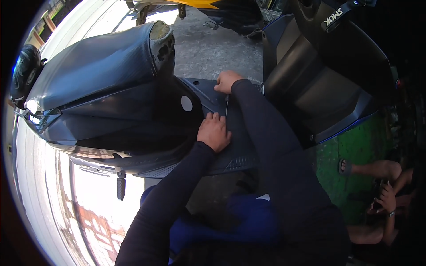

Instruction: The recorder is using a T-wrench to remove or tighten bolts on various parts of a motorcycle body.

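Observation:
Across the dark floorboard [242, 133] of a scooter, both my arms reach out in black sleeves. My right hand [228, 82] is closed at the far part of the board, gripping a screwdriver [227, 107]; its handle is mostly covered by my fingers. The thin metal shaft points back toward me. My left hand [214, 132] rests palm down on the board beside the shaft's lower end, fingers stretched out and holding nothing that shows. The screwdriver's tip is hard to make out near those fingers.
The scooter's black seat [102, 57], torn at its front end, rises at left. Its front panel [306, 66] stands at right. A yellow and black vehicle [213, 9] is parked beyond. At lower right, a seated person's leg [377, 170] and hands [386, 197] show on green floor.

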